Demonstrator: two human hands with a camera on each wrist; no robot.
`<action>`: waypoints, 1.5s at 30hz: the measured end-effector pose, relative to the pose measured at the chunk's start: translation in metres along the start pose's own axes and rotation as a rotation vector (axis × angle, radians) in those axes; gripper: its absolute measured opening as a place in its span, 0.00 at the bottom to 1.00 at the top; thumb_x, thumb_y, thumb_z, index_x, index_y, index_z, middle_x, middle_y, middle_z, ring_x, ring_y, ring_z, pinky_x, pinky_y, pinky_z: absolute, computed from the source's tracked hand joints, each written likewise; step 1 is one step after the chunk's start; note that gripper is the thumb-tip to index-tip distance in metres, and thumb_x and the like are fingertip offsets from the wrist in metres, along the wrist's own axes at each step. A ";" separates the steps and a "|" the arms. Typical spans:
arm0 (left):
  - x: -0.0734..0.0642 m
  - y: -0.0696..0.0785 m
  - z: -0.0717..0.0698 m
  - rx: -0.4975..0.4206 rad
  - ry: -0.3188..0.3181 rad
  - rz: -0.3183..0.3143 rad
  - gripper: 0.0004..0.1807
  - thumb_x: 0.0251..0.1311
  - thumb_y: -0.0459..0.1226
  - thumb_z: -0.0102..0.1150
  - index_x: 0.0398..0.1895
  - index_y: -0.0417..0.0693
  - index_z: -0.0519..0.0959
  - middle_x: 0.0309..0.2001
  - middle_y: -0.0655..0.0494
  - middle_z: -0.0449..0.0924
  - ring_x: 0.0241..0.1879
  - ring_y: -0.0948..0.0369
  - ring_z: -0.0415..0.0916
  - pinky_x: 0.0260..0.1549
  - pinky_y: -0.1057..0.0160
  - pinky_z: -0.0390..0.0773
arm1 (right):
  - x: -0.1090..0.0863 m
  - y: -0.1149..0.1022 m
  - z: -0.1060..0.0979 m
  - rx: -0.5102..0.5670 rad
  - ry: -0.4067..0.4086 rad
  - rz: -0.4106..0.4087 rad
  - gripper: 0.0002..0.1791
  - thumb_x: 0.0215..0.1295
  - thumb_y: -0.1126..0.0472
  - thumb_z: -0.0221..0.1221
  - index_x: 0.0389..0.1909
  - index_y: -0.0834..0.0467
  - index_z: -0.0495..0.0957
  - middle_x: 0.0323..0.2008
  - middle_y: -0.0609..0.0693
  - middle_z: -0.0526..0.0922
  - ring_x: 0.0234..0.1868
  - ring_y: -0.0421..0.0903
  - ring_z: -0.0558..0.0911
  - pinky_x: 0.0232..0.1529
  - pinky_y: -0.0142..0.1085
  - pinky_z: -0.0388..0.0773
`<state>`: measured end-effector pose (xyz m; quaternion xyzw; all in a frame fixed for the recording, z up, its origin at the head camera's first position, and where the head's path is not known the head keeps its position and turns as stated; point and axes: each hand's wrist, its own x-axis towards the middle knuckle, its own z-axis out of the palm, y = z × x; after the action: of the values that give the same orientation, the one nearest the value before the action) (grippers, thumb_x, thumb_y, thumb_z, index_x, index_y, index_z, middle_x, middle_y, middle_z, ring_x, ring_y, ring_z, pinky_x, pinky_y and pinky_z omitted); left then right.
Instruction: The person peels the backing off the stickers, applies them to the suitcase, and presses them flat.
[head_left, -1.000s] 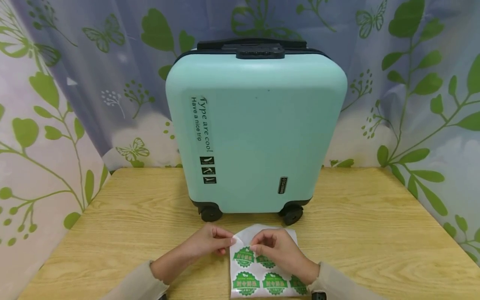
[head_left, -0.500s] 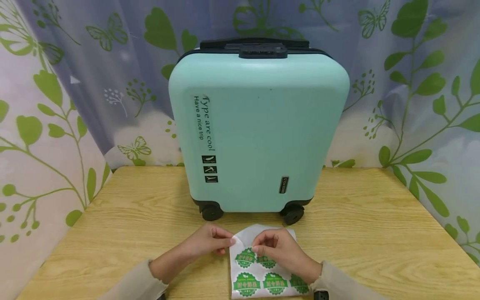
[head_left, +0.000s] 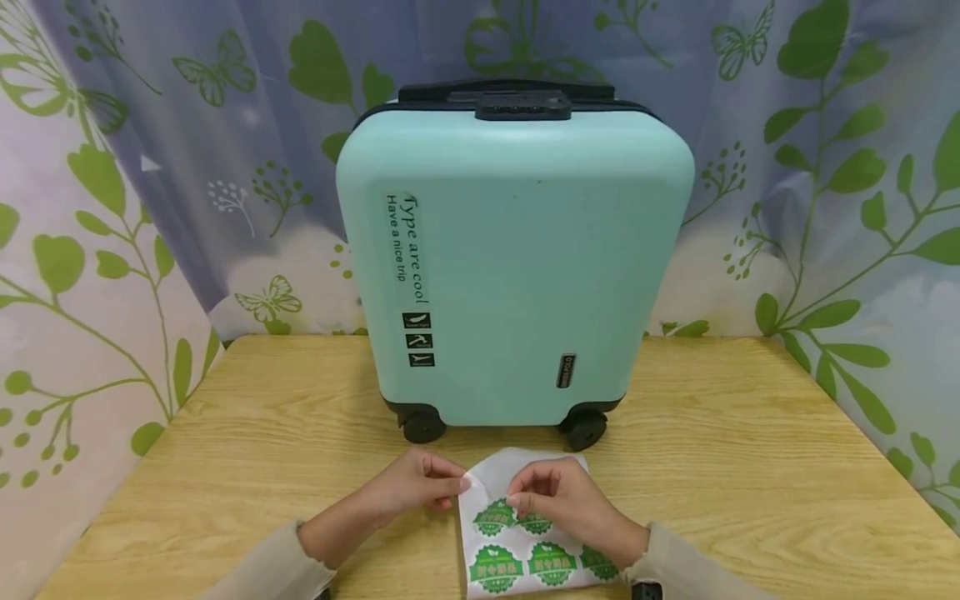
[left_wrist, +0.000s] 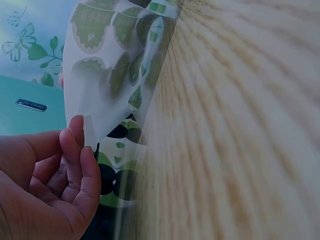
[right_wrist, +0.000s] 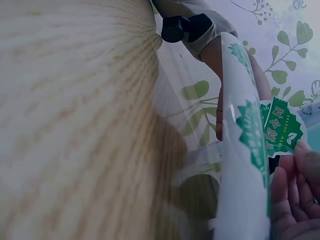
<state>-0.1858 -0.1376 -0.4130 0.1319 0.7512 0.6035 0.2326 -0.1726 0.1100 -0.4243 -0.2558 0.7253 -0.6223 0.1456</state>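
A white sheet of round green stickers [head_left: 513, 462] lies in front of the suitcase, its far end lifted off the table. My left hand [head_left: 422, 482] pinches the sheet's far left corner between thumb and fingers; in the left wrist view the sheet's back [left_wrist: 82, 107] rises from those fingertips. With thumb and forefinger, my right hand [head_left: 562, 502] pinches the edge of a green sticker [head_left: 494, 517] in the far row. In the right wrist view this sticker [right_wrist: 284, 126] stands partly away from the curved sheet. The right hand hides part of its neighbour.
A mint-green suitcase [head_left: 517, 275] stands upright on black wheels [head_left: 424, 426] just behind the sheet. The wooden table [head_left: 247, 433] extends to both sides. A curtain with green leaves [head_left: 855, 167] hangs behind and at the sides.
My right hand has shifted slightly to the right, and the pinched sticker has moved right with it. The left hand keeps its hold on the corner, nearly still.
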 end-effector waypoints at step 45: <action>0.004 0.001 -0.018 0.237 -0.049 0.113 0.09 0.59 0.31 0.60 0.38 0.32 0.83 0.30 0.46 0.84 0.24 0.67 0.72 0.24 0.69 0.75 | -0.002 -0.007 -0.012 0.074 0.054 0.178 0.16 0.59 0.59 0.64 0.36 0.71 0.80 0.27 0.48 0.83 0.27 0.40 0.80 0.32 0.34 0.80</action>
<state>-0.1990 -0.1508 -0.4099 0.2153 0.8026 0.5193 0.1994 -0.1758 0.1210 -0.4152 -0.1680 0.7253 -0.6399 0.1903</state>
